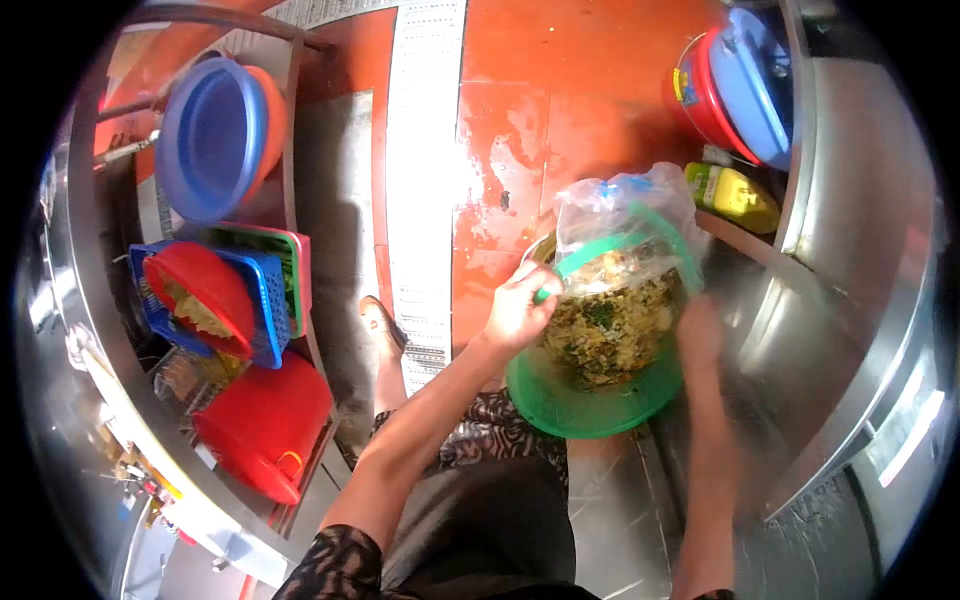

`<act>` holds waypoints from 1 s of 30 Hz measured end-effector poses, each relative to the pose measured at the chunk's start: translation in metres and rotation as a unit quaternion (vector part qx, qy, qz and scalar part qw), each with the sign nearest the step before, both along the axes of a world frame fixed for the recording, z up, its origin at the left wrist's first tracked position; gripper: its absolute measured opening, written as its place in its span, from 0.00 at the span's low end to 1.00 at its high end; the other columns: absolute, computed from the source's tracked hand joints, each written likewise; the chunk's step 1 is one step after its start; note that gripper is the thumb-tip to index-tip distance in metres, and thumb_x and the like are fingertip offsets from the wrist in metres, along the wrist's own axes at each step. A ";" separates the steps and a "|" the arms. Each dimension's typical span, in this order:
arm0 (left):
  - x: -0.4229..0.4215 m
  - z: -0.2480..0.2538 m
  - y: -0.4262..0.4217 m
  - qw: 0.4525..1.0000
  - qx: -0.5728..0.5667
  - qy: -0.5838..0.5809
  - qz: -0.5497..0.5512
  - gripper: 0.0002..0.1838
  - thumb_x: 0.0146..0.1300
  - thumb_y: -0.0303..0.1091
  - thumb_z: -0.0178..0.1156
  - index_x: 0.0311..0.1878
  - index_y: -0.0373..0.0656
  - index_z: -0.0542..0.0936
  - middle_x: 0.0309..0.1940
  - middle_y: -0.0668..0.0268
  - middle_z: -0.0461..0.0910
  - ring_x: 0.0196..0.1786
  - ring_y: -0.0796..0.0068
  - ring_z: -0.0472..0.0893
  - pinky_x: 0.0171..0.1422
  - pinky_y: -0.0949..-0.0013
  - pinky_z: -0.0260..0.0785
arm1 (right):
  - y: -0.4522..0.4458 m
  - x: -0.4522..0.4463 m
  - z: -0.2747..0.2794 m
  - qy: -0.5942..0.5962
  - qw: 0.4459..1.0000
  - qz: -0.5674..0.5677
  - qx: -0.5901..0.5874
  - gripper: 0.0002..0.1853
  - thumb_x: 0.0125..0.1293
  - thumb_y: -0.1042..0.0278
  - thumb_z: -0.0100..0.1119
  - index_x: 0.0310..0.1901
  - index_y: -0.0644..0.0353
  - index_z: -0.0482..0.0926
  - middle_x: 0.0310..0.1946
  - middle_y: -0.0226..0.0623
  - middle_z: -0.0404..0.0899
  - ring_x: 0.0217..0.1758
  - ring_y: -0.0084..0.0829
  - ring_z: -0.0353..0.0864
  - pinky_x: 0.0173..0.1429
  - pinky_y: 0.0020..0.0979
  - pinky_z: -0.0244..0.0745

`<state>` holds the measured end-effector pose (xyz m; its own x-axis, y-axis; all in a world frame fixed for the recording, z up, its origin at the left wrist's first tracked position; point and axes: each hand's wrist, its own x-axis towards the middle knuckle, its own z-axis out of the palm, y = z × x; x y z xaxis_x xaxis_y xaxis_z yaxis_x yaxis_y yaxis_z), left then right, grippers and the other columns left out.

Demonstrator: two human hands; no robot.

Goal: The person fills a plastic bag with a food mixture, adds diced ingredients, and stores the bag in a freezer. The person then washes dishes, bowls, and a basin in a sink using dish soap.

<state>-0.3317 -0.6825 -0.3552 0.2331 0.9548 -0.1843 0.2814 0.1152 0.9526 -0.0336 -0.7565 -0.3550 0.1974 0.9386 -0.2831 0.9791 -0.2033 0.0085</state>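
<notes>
My left hand [520, 312] is closed round the end of a green handle or strap [600, 254] that arches over a green mesh basket [590, 415]. In the basket lies a heap of yellowish and dark green chopped food [610, 335]. A clear plastic bag [625, 215] sits at the far side of the food, partly under the green strap. My right hand [702, 330] is at the basket's right edge, blurred by motion, so its fingers and any hold cannot be made out.
At the left, a shelf holds blue basins [210, 140], a blue crate [268, 300], a red colander [200, 290] and a red bucket [270, 425]. A red bucket [700, 100] and a yellow-green container [740, 198] stand right. A steel counter [860, 170] borders the right.
</notes>
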 end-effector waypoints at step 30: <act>-0.318 -0.123 -0.123 0.946 -0.268 0.068 0.168 0.07 0.48 0.15 0.58 0.25 0.39 0.77 0.26 0.72 0.77 0.34 0.84 0.74 0.42 0.78 0.67 | 0.004 -0.310 -0.114 0.126 0.940 0.054 -0.312 0.16 0.67 0.61 0.41 0.36 0.70 0.68 0.21 0.49 0.78 0.27 0.47 0.80 0.31 0.45 0.75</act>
